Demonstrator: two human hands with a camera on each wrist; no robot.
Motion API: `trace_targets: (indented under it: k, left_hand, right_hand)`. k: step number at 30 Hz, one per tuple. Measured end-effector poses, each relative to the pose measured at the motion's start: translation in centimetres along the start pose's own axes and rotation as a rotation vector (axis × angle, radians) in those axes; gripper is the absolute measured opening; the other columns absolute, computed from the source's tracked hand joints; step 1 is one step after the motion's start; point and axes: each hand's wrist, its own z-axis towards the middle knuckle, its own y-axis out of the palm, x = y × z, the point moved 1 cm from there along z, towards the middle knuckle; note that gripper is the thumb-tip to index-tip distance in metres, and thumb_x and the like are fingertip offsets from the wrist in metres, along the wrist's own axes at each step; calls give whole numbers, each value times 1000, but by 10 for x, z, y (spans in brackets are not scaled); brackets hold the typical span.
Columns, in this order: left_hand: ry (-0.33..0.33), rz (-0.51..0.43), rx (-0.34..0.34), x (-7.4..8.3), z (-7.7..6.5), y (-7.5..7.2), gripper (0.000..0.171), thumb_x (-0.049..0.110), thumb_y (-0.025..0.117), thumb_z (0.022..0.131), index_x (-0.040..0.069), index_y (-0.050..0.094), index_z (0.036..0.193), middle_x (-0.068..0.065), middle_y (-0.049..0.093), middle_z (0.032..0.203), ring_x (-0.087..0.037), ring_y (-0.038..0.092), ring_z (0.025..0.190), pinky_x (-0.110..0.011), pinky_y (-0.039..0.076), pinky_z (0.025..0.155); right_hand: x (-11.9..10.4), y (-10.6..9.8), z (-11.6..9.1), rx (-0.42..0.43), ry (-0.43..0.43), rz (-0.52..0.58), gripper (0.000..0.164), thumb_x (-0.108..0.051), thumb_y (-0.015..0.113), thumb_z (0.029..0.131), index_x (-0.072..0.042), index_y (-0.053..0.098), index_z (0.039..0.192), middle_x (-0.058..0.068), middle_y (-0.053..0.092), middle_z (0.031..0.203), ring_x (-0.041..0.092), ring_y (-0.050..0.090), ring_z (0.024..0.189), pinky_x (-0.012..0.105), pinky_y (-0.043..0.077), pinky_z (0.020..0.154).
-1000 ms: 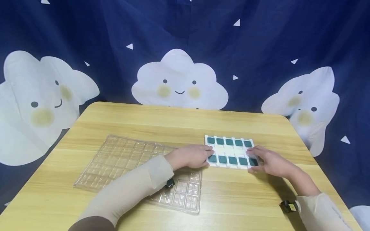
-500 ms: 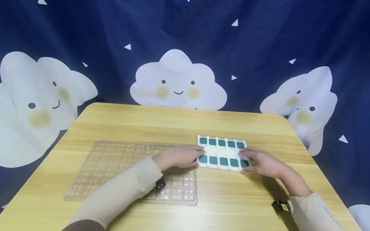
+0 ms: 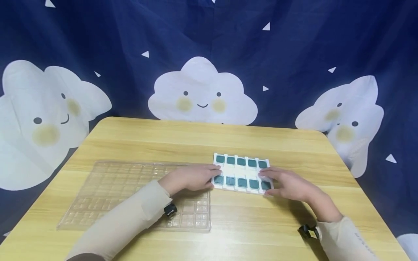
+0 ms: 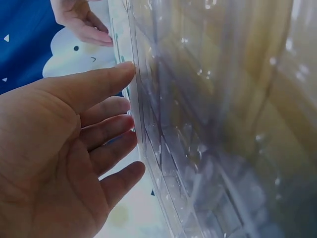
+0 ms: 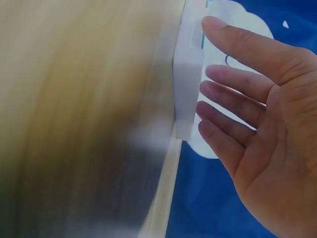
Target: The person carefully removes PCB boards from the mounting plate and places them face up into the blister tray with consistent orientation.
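A white plastic tray lies on the table, with two rows of dark green square pieces in its slots. My left hand touches its left edge, fingers fairly straight. At the opposite edge, my right hand rests its fingertips on the tray, thumb near the front corner. The right wrist view shows the white tray's end wall beside fingers held apart. Under my left hand and forearm spreads a large clear plastic tray with many square pockets. In the left wrist view this clear tray fills the right side.
The wooden table carries both trays. A dark blue curtain with smiling clouds hangs behind its far edge. Small black devices sit at both wrists.
Both hands have slid left together with the white tray. The clear tray has also shifted left and turned, its edges now lying squarer to the table.
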Motion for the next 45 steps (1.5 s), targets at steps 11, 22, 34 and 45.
trace_targets:
  k: [11,22,34,45]
  left_hand:
    - [-38,-116,64,0,-43,7,78,51,56,94,6,32,152,-16,23,158,-32,21,145,-45,18,117]
    - [-116,-178,94,0,-92,13,84,55,60,88,3,36,150,-21,28,155,-43,22,142,-56,19,114]
    - [-257,-247,93,-12,-123,27,95,60,71,76,12,38,151,-19,27,156,-47,22,141,-81,21,94]
    - [-238,-218,92,-32,-122,29,93,61,70,76,15,38,151,-17,25,157,-47,22,141,-79,19,99]
  right_hand:
    - [-5,3,3,3,-69,-47,62,-36,77,84,-6,59,134,11,54,139,33,53,124,50,44,101]
    - [-5,4,5,1,-72,-36,63,-32,79,82,-4,58,135,12,53,141,34,51,126,50,43,103]
    - [-4,3,5,13,-100,-45,63,-26,82,78,-2,60,132,13,55,138,34,53,124,48,45,100]
    - [-4,3,5,7,-96,-43,58,-23,82,79,-2,62,130,13,56,137,35,53,123,50,44,101]
